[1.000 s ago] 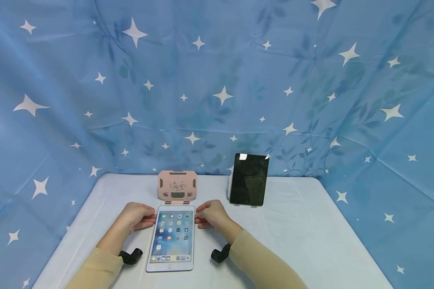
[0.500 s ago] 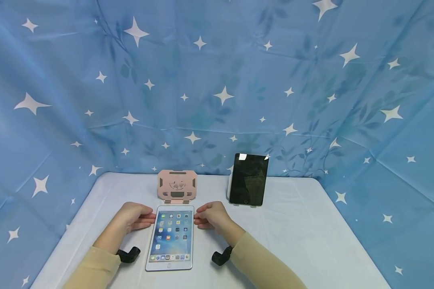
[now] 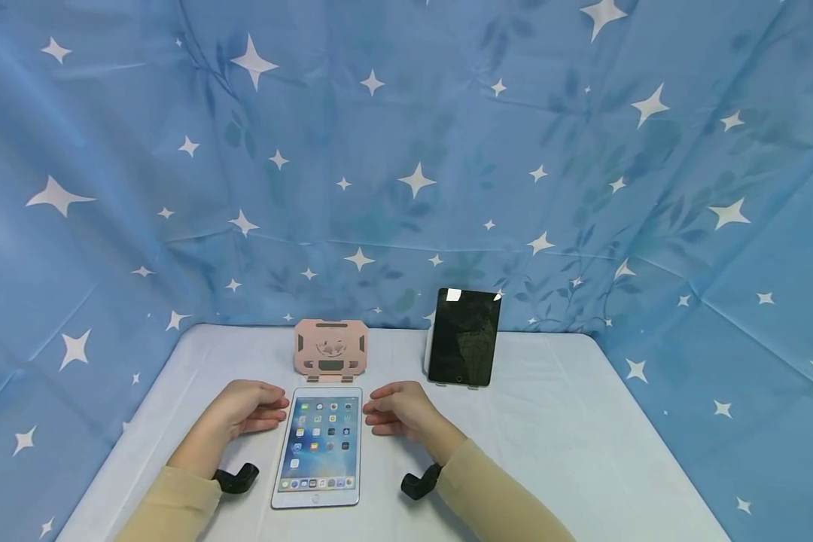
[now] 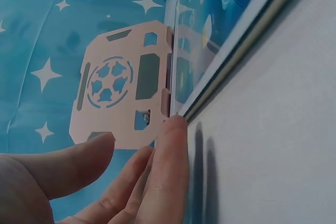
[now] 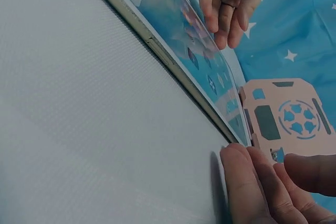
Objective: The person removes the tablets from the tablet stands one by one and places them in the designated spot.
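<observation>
A white tablet (image 3: 321, 455) lies face up on the table, its lit screen showing rows of app icons. My left hand (image 3: 251, 410) is just off its upper left edge, fingers extended and thumb apart. Across from it, my right hand (image 3: 403, 410) hovers by the upper right edge, fingers loosely bent with nothing between them. In the left wrist view, fingertips (image 4: 173, 129) come right up to the tablet's corner. Behind the tablet's top end stands a pink tablet stand (image 3: 348, 348) with cut-outs, its plate upright and bare.
To the right at the back, a dark-screened tablet (image 3: 464, 339) leans on a white stand. White cloth covers the table (image 3: 549, 436). A blue curtain (image 3: 406, 150) with white stars hangs behind and on both sides. A black wrist mount shows at each cuff.
Both hands have drawn slightly outward from the tablet's side edges, the left one leftward and the right one rightward. The tablet and the pink stand stay in place.
</observation>
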Demonstrator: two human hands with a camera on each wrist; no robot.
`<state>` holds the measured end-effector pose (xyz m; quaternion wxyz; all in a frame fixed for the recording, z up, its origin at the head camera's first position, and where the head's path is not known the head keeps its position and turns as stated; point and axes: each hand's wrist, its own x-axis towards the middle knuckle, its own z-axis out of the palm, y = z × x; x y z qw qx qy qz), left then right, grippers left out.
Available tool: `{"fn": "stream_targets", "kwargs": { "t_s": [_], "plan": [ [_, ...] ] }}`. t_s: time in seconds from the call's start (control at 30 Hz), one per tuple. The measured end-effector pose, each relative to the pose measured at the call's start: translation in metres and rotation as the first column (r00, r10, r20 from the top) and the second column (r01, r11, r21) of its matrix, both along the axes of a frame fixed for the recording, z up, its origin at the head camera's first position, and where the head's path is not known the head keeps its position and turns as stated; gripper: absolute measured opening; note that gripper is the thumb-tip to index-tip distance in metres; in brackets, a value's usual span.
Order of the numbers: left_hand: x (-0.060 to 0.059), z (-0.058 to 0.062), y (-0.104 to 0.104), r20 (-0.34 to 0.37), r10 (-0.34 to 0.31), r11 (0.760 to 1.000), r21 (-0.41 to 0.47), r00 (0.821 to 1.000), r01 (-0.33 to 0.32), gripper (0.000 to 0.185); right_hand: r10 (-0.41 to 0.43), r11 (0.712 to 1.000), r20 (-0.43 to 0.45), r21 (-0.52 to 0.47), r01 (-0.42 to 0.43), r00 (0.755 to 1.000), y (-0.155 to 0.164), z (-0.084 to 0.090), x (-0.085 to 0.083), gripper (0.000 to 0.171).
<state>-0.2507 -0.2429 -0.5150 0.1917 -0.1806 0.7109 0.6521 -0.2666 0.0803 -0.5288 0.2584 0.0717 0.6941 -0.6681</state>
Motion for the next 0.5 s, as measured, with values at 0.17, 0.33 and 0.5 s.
{"fn": "stream_targets", "kwargs": {
  "t_s": [0.17,0.33,0.5],
  "plan": [
    [0.002,0.004,0.003,-0.033,-0.009,1.000,-0.010,0.999,0.008,0.041,-0.013,1.000,0.003,-0.020,0.014,1.000,0.005,0.001,0.000,0.029],
    [0.002,0.006,0.008,-0.117,-0.018,0.998,-0.059,0.993,0.011,0.042,-0.014,0.999,-0.012,-0.033,0.014,1.000,0.014,0.005,-0.001,0.034],
    [0.000,0.008,0.018,-0.190,-0.045,0.998,-0.043,0.981,0.037,0.045,-0.019,0.999,-0.036,-0.039,0.018,0.999,0.027,0.007,0.000,0.039]
  ]
}}
